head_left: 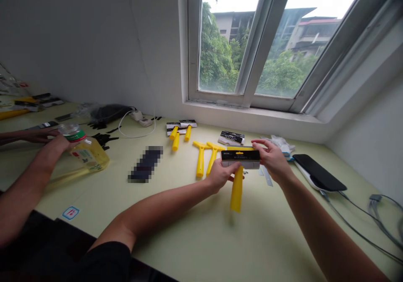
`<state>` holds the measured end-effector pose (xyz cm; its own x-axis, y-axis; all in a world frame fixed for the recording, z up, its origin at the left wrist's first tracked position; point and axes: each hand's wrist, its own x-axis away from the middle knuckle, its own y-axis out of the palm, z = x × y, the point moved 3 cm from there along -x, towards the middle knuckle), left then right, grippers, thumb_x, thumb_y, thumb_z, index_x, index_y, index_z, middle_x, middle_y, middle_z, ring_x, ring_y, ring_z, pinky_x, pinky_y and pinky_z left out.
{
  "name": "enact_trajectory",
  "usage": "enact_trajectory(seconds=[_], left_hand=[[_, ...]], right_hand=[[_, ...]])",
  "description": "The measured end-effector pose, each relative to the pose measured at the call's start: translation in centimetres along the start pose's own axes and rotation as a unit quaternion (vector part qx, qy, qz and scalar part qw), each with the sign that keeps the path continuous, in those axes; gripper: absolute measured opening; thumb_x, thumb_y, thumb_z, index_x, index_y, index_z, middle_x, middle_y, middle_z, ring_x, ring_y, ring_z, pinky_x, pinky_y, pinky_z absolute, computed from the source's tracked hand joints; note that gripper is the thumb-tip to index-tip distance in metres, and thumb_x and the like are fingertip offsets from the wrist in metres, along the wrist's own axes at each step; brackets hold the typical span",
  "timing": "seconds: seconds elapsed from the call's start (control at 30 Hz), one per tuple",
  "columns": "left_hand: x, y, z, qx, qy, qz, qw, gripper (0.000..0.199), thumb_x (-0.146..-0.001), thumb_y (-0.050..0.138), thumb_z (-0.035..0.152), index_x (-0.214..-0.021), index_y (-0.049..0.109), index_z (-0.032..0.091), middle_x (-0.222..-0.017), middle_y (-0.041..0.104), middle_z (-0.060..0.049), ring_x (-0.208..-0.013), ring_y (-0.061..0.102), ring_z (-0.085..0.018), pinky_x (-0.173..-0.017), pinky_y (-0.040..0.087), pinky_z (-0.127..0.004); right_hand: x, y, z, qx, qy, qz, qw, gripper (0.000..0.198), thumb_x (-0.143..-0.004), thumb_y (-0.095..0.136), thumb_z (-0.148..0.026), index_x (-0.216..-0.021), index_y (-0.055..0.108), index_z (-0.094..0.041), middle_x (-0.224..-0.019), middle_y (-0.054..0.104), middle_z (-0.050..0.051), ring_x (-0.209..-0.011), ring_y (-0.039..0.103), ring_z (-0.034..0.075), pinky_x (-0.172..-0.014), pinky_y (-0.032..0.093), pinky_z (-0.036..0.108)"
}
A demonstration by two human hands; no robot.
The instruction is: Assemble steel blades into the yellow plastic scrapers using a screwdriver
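Observation:
In front of me, my left hand (221, 174) is closed round a yellow scraper (236, 191), its handle pointing down. A black-and-white card sleeve (241, 159) covers the scraper's head, and my left thumb presses on its front. At the sleeve's right end, my right hand (274, 160) pinches the edge between thumb and fingers. Two bare yellow scrapers, a left one (200, 160) and a right one (215, 154), lie just beyond my left hand. Flat metal blades (266, 176) lie under my right hand. Behind the sleeve shows a yellow strip with a grey edge (241, 148).
Several carded scrapers (175, 141) lie near the wall, beside a stack of cards (231, 138). A black device with cables (319, 173) is at right. At left, another person's hand (59, 143) touches a bottle of yellow liquid (90, 154). A pixelated dark rectangle (146, 164) lies mid-table.

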<state>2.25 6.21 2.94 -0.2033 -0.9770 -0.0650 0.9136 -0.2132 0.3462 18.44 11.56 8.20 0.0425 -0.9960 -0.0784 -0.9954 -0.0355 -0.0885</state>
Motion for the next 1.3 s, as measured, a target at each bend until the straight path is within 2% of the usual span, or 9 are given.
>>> enact_trajectory(seconds=[0.13,0.27,0.5,0.7,0.8,0.9,1.07,1.2,1.3], left_hand=[[0.2,-0.1,0.4,0.013,0.024,0.006,1.000,0.053,-0.069,0.074,0.048,-0.104,0.057,0.012,-0.088,0.066,-0.009,-0.063,0.068,-0.021,-0.056,0.056,-0.032],[0.5,0.1,0.6,0.025,0.049,0.012,0.998,0.053,-0.071,0.074,0.044,-0.109,0.052,0.015,-0.092,0.066,-0.008,-0.064,0.067,-0.020,-0.057,0.057,-0.033],[0.1,0.0,0.5,0.009,0.021,0.007,1.000,0.055,-0.067,0.077,0.044,-0.108,0.055,0.015,-0.100,0.066,-0.012,-0.078,0.068,-0.024,-0.064,0.057,-0.036],[0.1,-0.1,0.9,-0.023,-0.008,-0.056,0.998,0.057,-0.066,0.076,0.050,-0.107,0.063,0.013,-0.101,0.067,-0.016,-0.093,0.066,-0.030,-0.069,0.056,-0.038],[0.3,0.0,0.8,-0.010,-0.025,-0.082,0.996,0.060,-0.074,0.063,0.060,-0.112,0.061,0.013,-0.104,0.067,-0.017,-0.091,0.067,-0.030,-0.069,0.055,-0.039],[0.3,0.0,0.6,-0.014,-0.040,-0.075,0.996,0.063,-0.075,0.056,0.066,-0.106,0.063,0.011,-0.099,0.068,-0.018,-0.089,0.067,-0.031,-0.067,0.055,-0.038],[0.4,0.1,0.3,-0.026,-0.079,-0.093,0.992,0.057,-0.071,0.064,0.061,-0.098,0.064,0.011,-0.096,0.068,-0.017,-0.084,0.068,-0.029,-0.062,0.054,-0.035],[0.5,0.4,0.3,-0.024,-0.062,-0.094,0.993,0.054,-0.071,0.066,0.058,-0.095,0.065,0.010,-0.093,0.068,-0.017,-0.081,0.068,-0.028,-0.060,0.053,-0.033],[0.6,0.5,0.0,-0.015,-0.045,-0.069,0.996,0.055,-0.071,0.066,0.058,-0.095,0.065,0.009,-0.091,0.068,-0.016,-0.076,0.068,-0.026,-0.059,0.053,-0.033]], right_hand=[[0.4,0.3,0.0,-0.061,0.045,-0.108,0.991,0.048,-0.066,0.078,-0.041,-0.107,0.064,-0.020,-0.086,0.071,0.006,-0.071,0.066,0.018,-0.054,0.049,0.025],[0.5,0.3,0.0,-0.079,0.045,-0.168,0.982,0.043,-0.065,0.080,-0.038,-0.100,0.070,-0.015,-0.087,0.072,0.009,-0.071,0.066,0.019,-0.057,0.050,0.026],[0.6,0.1,-0.4,-0.101,0.021,-0.135,0.985,0.033,-0.068,0.079,-0.034,-0.095,0.071,-0.018,-0.088,0.073,0.006,-0.069,0.066,0.016,-0.059,0.052,0.025],[0.4,-0.4,-0.6,-0.098,0.020,-0.124,0.987,0.032,-0.070,0.077,-0.037,-0.096,0.070,-0.019,-0.087,0.073,0.006,-0.070,0.068,0.018,-0.058,0.055,0.025],[0.3,-0.5,-0.6,-0.107,0.018,-0.104,0.989,0.030,-0.072,0.075,-0.038,-0.096,0.068,-0.021,-0.088,0.073,0.006,-0.073,0.069,0.021,-0.060,0.057,0.029],[0.3,-0.6,-0.8,-0.106,0.007,-0.069,0.992,0.027,-0.070,0.076,-0.037,-0.091,0.066,-0.021,-0.089,0.071,0.005,-0.074,0.069,0.021,-0.059,0.059,0.031],[0.5,-0.7,-1.4,-0.099,-0.011,-0.021,0.995,0.025,-0.070,0.076,-0.038,-0.087,0.066,-0.022,-0.092,0.069,0.004,-0.074,0.068,0.019,-0.062,0.061,0.031],[0.5,-0.7,-1.2,-0.132,0.017,0.001,0.991,0.023,-0.069,0.077,-0.037,-0.083,0.064,-0.023,-0.089,0.069,0.003,-0.073,0.068,0.018,-0.063,0.060,0.030],[0.5,-0.4,-0.8,-0.151,0.049,-0.033,0.987,0.026,-0.066,0.079,-0.033,-0.085,0.065,-0.023,-0.089,0.071,0.004,-0.077,0.069,0.020,-0.066,0.059,0.031]])
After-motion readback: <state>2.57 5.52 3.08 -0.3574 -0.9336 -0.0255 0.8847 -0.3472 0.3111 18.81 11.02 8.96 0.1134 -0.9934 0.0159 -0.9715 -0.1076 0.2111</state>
